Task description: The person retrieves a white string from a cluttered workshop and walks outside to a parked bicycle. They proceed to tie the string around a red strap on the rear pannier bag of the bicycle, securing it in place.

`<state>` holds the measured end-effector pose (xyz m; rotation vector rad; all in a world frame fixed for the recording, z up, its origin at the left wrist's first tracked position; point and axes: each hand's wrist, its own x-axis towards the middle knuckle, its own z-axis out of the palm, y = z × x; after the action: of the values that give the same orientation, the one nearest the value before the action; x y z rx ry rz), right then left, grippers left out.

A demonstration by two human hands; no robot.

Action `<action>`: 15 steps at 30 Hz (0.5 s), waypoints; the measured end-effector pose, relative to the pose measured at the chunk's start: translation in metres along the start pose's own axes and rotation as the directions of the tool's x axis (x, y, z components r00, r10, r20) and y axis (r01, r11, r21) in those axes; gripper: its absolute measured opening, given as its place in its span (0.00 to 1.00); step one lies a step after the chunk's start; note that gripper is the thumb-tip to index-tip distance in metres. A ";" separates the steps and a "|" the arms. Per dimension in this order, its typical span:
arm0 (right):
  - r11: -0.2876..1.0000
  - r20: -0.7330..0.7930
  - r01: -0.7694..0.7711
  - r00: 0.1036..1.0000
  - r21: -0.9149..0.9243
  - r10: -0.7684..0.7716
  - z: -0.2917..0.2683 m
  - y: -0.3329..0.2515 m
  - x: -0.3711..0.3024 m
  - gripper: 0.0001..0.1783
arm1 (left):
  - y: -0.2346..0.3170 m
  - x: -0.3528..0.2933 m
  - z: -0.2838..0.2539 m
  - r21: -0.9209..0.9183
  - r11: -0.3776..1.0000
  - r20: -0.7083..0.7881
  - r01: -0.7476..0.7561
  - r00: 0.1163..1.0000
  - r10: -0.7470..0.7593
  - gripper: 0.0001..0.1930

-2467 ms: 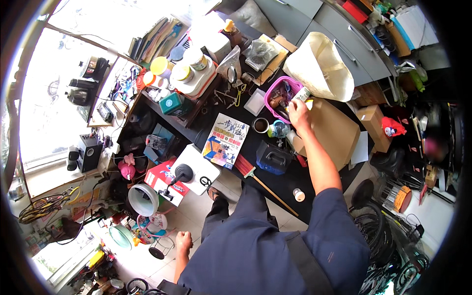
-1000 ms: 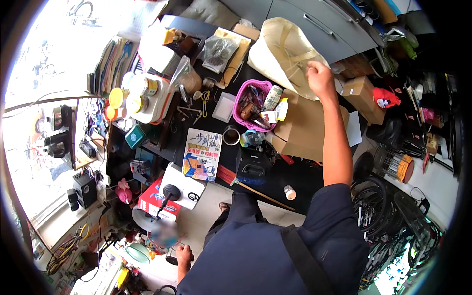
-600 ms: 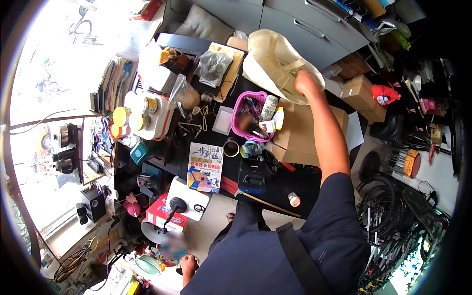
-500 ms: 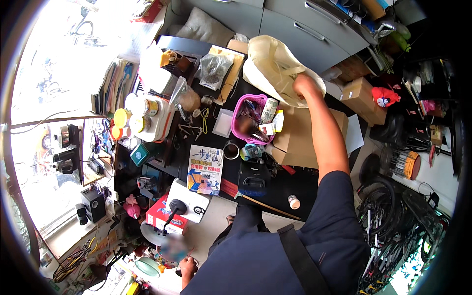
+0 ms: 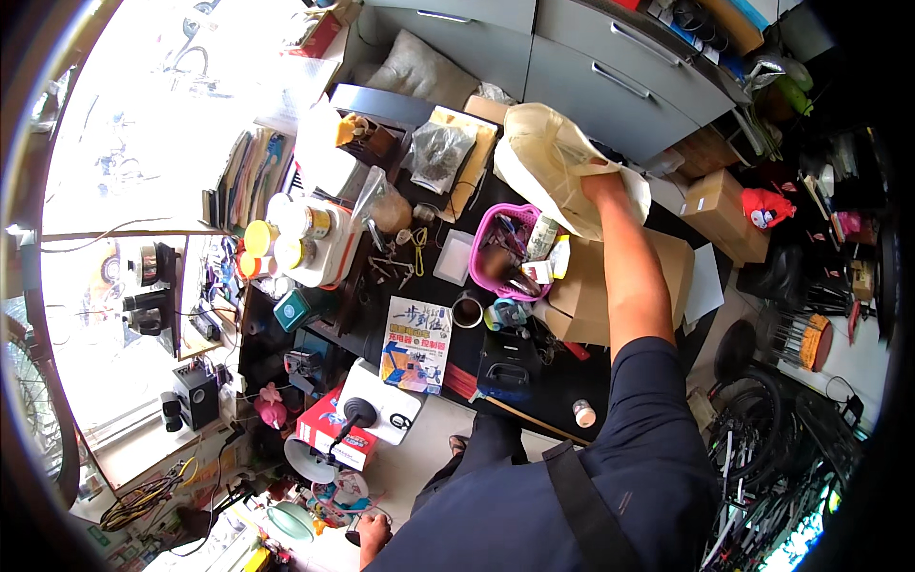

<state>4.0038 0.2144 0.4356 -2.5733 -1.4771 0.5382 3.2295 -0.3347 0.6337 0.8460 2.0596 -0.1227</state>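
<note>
A large cream cloth bag (image 5: 545, 157) stands with its mouth open at the far side of the black table (image 5: 558, 386). My right hand (image 5: 600, 187) reaches into the mouth of the bag, and its fingers are hidden inside. Under my right forearm sits a brown cardboard box (image 5: 583, 286). Left of the box is a pink basket (image 5: 477, 246) holding a rolled tube, small packets and other oddments. Low at the left, beside my body, my left hand (image 5: 374, 530) is closed, with the edge of a dark object at its fingers.
A cup of dark liquid (image 5: 467, 311), a printed leaflet (image 5: 416, 343), a black case (image 5: 505, 364) and a small jar (image 5: 583, 412) occupy the table's near part. Lidded tubs (image 5: 294, 253) crowd its left side. Cardboard cartons (image 5: 726, 214) and bicycle wheels (image 5: 748, 419) stand to the right.
My right hand has gone deeper into the bag, so its fingers no longer show. The whole view has shifted slightly, moving the table things right and down. My left hand stays low and closed.
</note>
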 end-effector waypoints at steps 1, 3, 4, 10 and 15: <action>0.995 0.020 0.045 0.999 -0.084 -0.044 0.005 0.012 0.002 0.19 | 0.019 -0.005 -0.015 0.018 0.999 -0.011 0.031 0.999 -0.031 0.11; 0.985 0.096 0.126 0.989 -0.117 -0.115 -0.010 -0.006 -0.005 0.19 | 0.060 -0.017 -0.007 -0.050 0.982 0.001 0.183 0.983 -0.183 0.10; 0.979 0.129 0.161 0.981 -0.125 -0.145 -0.026 -0.019 -0.009 0.19 | 0.079 -0.020 -0.007 -0.085 0.955 0.010 0.283 0.959 -0.283 0.09; 0.975 0.182 0.220 0.961 -0.044 -0.208 -0.044 -0.023 -0.031 0.29 | 0.073 -0.008 -0.005 -0.242 0.922 0.037 0.302 0.953 -0.302 0.10; 0.979 0.218 0.136 0.971 -0.151 -0.101 -0.025 -0.018 -0.028 0.26 | 0.089 -0.016 -0.011 -0.106 0.976 0.037 0.189 0.982 -0.186 0.13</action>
<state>3.9860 0.2015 0.4707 -2.5932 -1.8035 0.7191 3.2822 -0.2712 0.6722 0.5798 2.0979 -0.1227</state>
